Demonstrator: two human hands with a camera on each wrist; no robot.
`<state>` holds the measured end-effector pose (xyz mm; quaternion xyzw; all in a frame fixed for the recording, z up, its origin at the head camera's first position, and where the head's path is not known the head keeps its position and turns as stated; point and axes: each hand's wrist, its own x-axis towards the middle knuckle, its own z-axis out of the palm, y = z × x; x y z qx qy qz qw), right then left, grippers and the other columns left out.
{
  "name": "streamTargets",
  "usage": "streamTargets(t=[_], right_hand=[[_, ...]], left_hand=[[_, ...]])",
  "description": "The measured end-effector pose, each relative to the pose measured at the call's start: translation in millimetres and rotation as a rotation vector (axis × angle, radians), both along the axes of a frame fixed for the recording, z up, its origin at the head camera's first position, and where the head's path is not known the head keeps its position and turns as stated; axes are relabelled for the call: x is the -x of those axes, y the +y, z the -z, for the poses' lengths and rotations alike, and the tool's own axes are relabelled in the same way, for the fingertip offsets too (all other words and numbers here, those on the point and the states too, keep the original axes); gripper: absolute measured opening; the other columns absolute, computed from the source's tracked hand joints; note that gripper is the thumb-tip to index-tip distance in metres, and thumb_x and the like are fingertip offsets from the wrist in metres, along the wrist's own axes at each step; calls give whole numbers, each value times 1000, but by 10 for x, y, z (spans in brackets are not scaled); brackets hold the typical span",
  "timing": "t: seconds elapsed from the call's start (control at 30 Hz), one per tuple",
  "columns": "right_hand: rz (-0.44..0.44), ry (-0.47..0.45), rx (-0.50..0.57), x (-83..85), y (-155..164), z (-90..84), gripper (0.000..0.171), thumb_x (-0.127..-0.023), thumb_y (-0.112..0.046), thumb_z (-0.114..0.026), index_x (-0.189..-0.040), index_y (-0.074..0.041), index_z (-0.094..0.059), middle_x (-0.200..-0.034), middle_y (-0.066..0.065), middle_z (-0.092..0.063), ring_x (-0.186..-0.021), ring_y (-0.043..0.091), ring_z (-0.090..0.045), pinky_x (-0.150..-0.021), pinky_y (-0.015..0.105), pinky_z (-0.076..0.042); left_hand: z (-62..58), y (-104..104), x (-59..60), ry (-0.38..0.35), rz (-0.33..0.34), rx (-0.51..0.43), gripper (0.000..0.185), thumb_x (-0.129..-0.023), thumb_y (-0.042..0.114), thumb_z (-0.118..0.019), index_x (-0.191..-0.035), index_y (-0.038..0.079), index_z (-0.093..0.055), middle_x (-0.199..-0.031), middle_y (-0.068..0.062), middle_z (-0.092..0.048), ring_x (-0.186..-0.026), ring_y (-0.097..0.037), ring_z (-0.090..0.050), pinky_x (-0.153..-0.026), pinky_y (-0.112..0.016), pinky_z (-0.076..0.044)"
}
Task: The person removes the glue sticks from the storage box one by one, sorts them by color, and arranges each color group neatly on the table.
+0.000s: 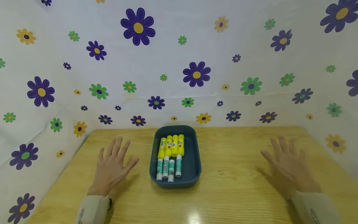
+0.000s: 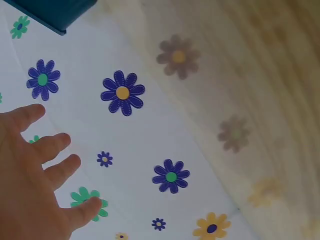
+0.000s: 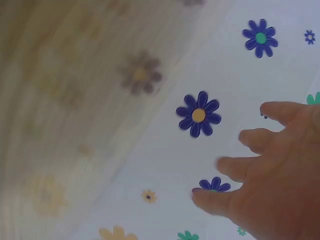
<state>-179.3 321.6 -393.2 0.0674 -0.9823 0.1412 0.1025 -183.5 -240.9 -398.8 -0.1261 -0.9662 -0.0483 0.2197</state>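
A dark blue plastic bin [image 1: 190, 168] stands on the table between the two hands. In its left part lie several yellow glue sticks [image 1: 174, 145] at the back and several white-and-green glue sticks [image 1: 165, 167] in front of them. To the left of the bin, my left hand [image 1: 112, 166] is held with fingers spread and nothing in it. My right hand [image 1: 289, 165], slightly blurred, is well to the right of the bin, its fingers spread and holding nothing. Neither hand touches the bin. The left wrist view shows the corner of the bin [image 2: 60, 15] beyond the left fingers.
The wooden table [image 1: 232, 186] reaches back to a white cloth backdrop [image 1: 167, 62] printed with purple, green and yellow flowers. The cloth also runs along the left and right sides. Inside the bin, the right strip shows bare floor.
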Motion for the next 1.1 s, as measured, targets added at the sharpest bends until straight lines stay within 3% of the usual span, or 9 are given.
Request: streamTargets(t=[0.1,0.17,0.3,0.4,0.53,0.8,1.1], right_hand=[[-32,-50,142,80,-67,-86,71,-95,-44,-39,-138,10,-24,-137,36,-24,-119,55,-28,-89,69,-23],[-37,-60,249,131,-125,-172,67,-95,-42,-44,-132,12,-33,-130,36,-36,-109,53,-43,-82,60,-39],[-24,-128,466,202,-298,-364,62,-93,-42,-47,-128,10,-42,-125,31,-45,-103,45,-52,-71,43,-52],[-42,-206,622,262,-449,-459,63,-92,-41,-49,-129,9,-40,-125,30,-46,-104,41,-53,-72,36,-53],[-75,-272,754,352,-610,-541,61,-91,-39,-53,-129,7,-40,-125,28,-47,-105,39,-54,-75,36,-52],[-89,-355,920,501,-873,-677,60,-89,-36,-59,-129,4,-40,-128,24,-45,-105,39,-55,-77,40,-51],[-107,-445,1039,674,-1168,-760,62,-88,-32,-61,-132,3,-36,-130,22,-41,-107,38,-54,-79,41,-50]], left_hand=[[-65,82,-57,35,49,23,76,-83,62,-47,-140,13,-38,-140,-15,-38,-128,-33,-32,-98,-59,-23],[-117,168,-99,66,100,36,74,-83,60,-50,-139,12,-40,-136,-14,-43,-125,-32,-36,-97,-56,-28],[-195,356,-175,95,196,88,72,-83,61,-48,-138,14,-41,-136,-11,-44,-125,-29,-37,-97,-53,-30],[-224,466,-230,88,250,124,73,-82,64,-47,-138,16,-42,-137,-9,-42,-126,-27,-36,-98,-53,-30],[-255,591,-307,55,297,151,75,-80,65,-50,-138,19,-42,-140,-8,-40,-127,-26,-35,-99,-53,-29],[-191,704,-362,2,341,213,72,-80,66,-47,-136,22,-45,-141,-6,-38,-127,-26,-35,-101,-51,-28],[-115,698,-286,-12,335,170,70,-79,66,-49,-133,21,-49,-142,-6,-38,-127,-27,-35,-101,-53,-26]])
